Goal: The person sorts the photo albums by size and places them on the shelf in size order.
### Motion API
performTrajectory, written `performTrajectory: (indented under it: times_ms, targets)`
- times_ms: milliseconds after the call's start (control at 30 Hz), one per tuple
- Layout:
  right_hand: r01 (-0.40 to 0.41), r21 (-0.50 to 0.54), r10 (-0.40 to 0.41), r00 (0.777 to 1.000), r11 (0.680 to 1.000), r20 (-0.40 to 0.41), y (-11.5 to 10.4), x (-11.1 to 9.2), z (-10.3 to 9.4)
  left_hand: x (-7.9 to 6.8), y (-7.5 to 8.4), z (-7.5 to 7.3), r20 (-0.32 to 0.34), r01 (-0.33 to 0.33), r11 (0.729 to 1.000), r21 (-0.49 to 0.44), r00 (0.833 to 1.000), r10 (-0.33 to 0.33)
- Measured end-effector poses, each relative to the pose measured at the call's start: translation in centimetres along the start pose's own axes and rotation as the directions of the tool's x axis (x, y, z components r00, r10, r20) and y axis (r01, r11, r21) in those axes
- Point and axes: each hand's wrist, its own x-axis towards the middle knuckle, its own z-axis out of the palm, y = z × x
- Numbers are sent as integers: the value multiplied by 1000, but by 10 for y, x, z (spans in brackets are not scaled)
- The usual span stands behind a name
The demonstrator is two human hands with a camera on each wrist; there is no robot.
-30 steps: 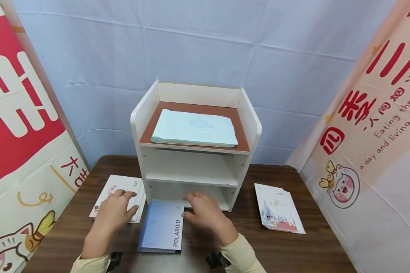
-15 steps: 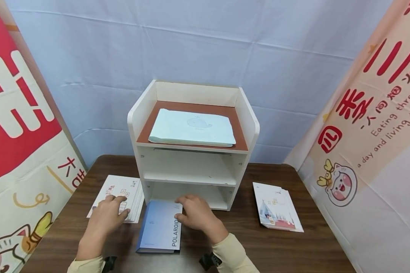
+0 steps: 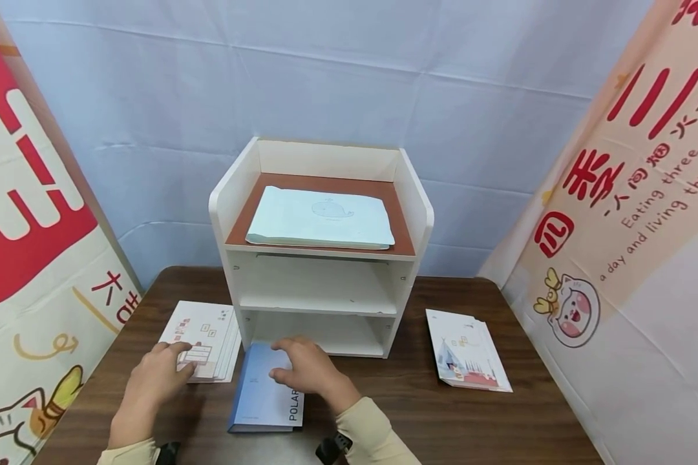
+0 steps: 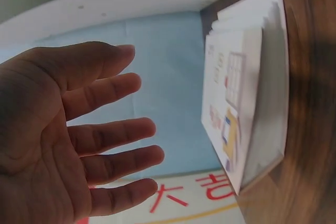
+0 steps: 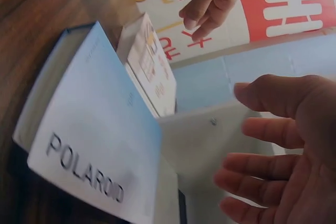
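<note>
My left hand (image 3: pixel 154 380) hovers by the near side of a stack of white booklets (image 3: pixel 205 336) on the left. In the left wrist view its fingers are spread loosely, and a gap separates them from the stack (image 4: pixel 236 93). A blue album marked POLAROID (image 3: pixel 262 387) lies flat before the shelf, its far end at the bottom opening. Above it my right hand (image 3: pixel 308 368) is held with relaxed fingers. The right wrist view shows that hand (image 5: pixel 283 150) apart from the album (image 5: pixel 105 129), with nothing in its grasp.
A white shelf unit (image 3: pixel 320 309) stands at the table's back. Its brown top (image 3: pixel 404 223) bears a pale sketchbook (image 3: pixel 320 219) with a whale drawing. More white booklets (image 3: pixel 468 349) lie to the right on the dark wooden table (image 3: pixel 442 426). Printed cloths hang at both sides.
My right hand has moved left, from beside the album to over it. My left hand has drawn left and nearer to me, off the middle of the booklets. The head view has shifted slightly.
</note>
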Motion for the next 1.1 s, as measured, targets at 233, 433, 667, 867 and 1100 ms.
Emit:
performTrajectory:
  times_ms: [233, 433, 667, 867, 1100]
  targets:
    - [-40, 138, 41, 999, 990, -6, -6, 11, 19, -1, -23, 6, 7, 52, 999, -14, 999, -52]
    - [-68, 275, 74, 997, 959, -11, -12, 18, 31, -3, -44, 9, 23, 90, 995, -33, 996, -89]
    - [-141, 380, 160, 987, 914, -18, -21, 28, 42, -6, -62, 4, -13, 115, 991, -61, 993, -116]
    - [-219, 544, 262, 965, 810, -2, -30, 37, 52, -6, -71, 6, -28, 149, 985, -83, 988, -151]
    - [-267, 726, 369, 929, 634, 19, -36, 47, 70, 1, -80, 15, -25, 133, 980, -150, 990, -139]
